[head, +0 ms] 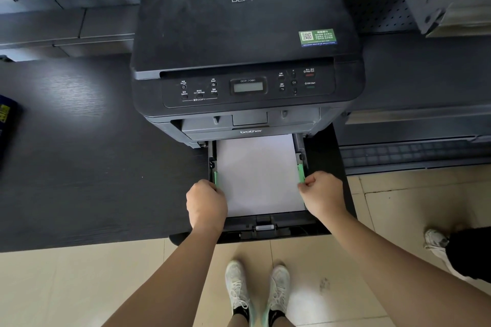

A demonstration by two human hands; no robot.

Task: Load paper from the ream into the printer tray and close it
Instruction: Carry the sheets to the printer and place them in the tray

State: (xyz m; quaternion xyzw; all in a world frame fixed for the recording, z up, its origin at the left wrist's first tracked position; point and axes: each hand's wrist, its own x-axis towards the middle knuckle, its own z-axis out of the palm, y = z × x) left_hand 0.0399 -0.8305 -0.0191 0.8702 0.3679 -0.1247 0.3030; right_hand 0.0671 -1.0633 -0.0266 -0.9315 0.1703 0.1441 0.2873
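Observation:
A black printer stands on a dark desk. Its paper tray is pulled out over the desk's front edge. A stack of white paper lies flat inside the tray. My left hand is curled at the tray's left side, fingers on the green left guide. My right hand is curled at the right side, pinching the green right guide. The ream is not clearly in view.
A dark blue object lies at the desk's left edge. Grey metal shelving stands to the right of the printer. My own shoes are on the tiled floor below, and another person's shoe shows at the right.

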